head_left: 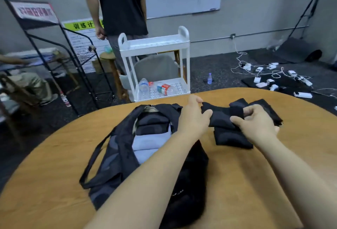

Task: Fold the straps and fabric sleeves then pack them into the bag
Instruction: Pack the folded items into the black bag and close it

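On table (pixel 237 183), left hand (pixel 193 117) and right hand (pixel 255 121) gripping black sleeve (pixel 221 114), bag (pixel 116 155) beside

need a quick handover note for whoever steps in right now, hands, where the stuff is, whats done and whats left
Left hand pinches one end of a black fabric piece; right hand grips its other end, mid-fold above the round wooden table.
A folded black piece lies on the table under the hands; more black fabric sits behind the right hand.
The bag lies open to the left, with folded dark and light pieces already inside.
Left: finish this fold, then pack the remaining pieces.
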The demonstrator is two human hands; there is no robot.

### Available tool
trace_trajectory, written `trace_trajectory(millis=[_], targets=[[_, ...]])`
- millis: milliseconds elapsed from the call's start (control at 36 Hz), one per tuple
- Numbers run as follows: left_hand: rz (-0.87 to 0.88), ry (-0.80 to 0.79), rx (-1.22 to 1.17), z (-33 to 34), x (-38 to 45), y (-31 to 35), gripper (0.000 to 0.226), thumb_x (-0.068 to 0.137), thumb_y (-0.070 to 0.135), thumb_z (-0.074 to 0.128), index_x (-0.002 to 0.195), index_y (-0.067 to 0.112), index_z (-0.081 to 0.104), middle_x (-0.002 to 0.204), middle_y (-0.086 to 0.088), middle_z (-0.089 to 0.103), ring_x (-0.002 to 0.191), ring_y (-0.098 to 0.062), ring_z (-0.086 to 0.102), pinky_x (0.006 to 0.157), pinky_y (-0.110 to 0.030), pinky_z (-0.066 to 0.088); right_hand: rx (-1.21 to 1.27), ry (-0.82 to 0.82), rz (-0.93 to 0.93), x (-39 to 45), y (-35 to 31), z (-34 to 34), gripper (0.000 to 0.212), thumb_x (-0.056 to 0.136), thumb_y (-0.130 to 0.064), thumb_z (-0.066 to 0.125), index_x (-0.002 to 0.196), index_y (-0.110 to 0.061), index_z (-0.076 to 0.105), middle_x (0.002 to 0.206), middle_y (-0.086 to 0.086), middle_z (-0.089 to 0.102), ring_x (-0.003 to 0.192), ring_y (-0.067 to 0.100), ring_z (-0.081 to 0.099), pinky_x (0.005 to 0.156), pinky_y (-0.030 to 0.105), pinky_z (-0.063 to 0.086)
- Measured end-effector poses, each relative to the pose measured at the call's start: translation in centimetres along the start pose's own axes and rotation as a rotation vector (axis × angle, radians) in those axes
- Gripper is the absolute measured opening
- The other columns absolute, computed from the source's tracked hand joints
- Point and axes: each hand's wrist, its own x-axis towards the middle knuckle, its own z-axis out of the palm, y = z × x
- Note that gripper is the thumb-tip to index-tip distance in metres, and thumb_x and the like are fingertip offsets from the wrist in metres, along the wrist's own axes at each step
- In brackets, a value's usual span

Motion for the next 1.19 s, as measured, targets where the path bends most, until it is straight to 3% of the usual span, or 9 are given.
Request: trace_trajectory(millis=[83,194,278,444,611,778,944,1056,1194], targets=[[-0.029,0.092,0.026,-3.7,-0.6,-3.2,0.026,0.095,0.024,0.058,0.114,0.021,0.041,0.096,0.002,0.054,0.093,-0.02,0.054,0.083,-0.037,0.048,-0.047,0.01,-0.117,-1.9,-3.1,3.4,0.033,0.087,-0.041,0.067,0.101,-0.024,0.042,0.094,-0.002,0.064,0.101,0.025,0.057,0.087,0.037,0.023],[-0.059,0.159,0.136,-8.3,-0.6,-7.5,0.007,0.096,0.014,0.053,0.096,0.019,0.048,0.083,0.006,0.054,0.079,-0.018,0.051,0.068,-0.031,0.039,-0.153,-0.008,-0.298,-4.0,-6.9,8.0,0.026,0.089,-0.043,0.062,0.092,-0.027,0.042,0.089,-0.007,0.06,0.099,0.021,0.052,0.077,0.035,0.019],[-0.112,0.188,0.231,-10.8,0.1,-10.1,0.017,0.097,0.009,0.047,0.09,0.023,0.053,0.093,0.004,0.06,0.087,-0.019,0.054,0.071,-0.029,0.039,-0.201,-0.039,-0.351,-4.7,-9.3,11.2,0.019,0.092,-0.038,0.058,0.09,-0.028,0.042,0.09,-0.006,0.057,0.102,0.021,0.048,0.076,0.036,0.018],[-0.223,0.168,0.323,-12.1,1.5,-13.4,0.024,0.095,0.008,0.043,0.108,0.02,0.06,0.114,-0.004,0.065,0.104,-0.026,0.058,0.087,-0.034,0.047,-0.338,-0.095,-0.336,-4.0,-11.5,16.2,0.02,0.096,-0.031,0.052,0.112,-0.022,0.046,0.111,0.005,0.06,0.117,0.025,0.045,0.1,0.044,0.027],[-0.247,0.085,0.485,-12.0,2.5,-15.4,0.023,0.099,0.021,0.048,0.121,0.021,0.056,0.121,-0.002,0.064,0.112,-0.026,0.057,0.089,-0.035,0.046,-0.389,-0.121,-0.332,-3.0,-11.4,18.6,0.028,0.095,-0.03,0.052,0.119,-0.019,0.043,0.113,0.002,0.061,0.117,0.023,0.046,0.099,0.043,0.024],[-0.118,0.053,0.626,-11.6,2.8,-16.8,0.025,0.101,0.025,0.046,0.126,0.023,0.05,0.119,-0.001,0.063,0.11,-0.024,0.057,0.089,-0.035,0.039,-0.492,-0.055,-0.371,-2.4,-10.8,19.0,0.032,0.094,-0.036,0.055,0.118,-0.018,0.044,0.104,0.001,0.065,0.115,0.023,0.048,0.096,0.042,0.023],[0.065,0.005,0.622,-11.3,3.2,-17.9,0.042,0.102,0.016,0.04,0.144,0.018,0.045,0.146,-0.007,0.042,0.125,-0.03,0.049,0.097,-0.039,0.043,-0.689,0.012,-0.547,-2.6,-10.6,18.9,0.013,0.093,-0.025,0.052,0.09,-0.02,0.041,0.079,-0.001,0.065,0.106,0.026,0.046,0.092,0.042,0.026],[0.086,-0.065,0.765,-11.6,3.2,-17.6,0.05,0.099,0.009,0.04,0.149,0.017,0.036,0.154,-0.008,0.03,0.135,-0.029,0.036,0.106,-0.036,0.034,-0.756,0.095,-0.582,-2.8,-10.4,19.3,0.025,0.06,-0.016,0.083,0.061,-0.016,0.058,0.063,0.008,0.058,0.078,0.031,0.052,0.077,0.045,0.03],[0.128,-0.045,0.917,-11.6,2.4,-16.9,0.055,0.093,0.005,0.045,0.146,0.015,0.035,0.162,-0.008,0.007,0.145,-0.029,0.012,0.109,-0.038,0.024,-0.766,0.144,-0.895,-3.3,-10.4,18.8,0.024,0.045,-0.003,0.078,0.06,-0.008,0.06,0.07,0.014,0.053,0.074,0.032,0.051,0.079,0.046,0.03]])
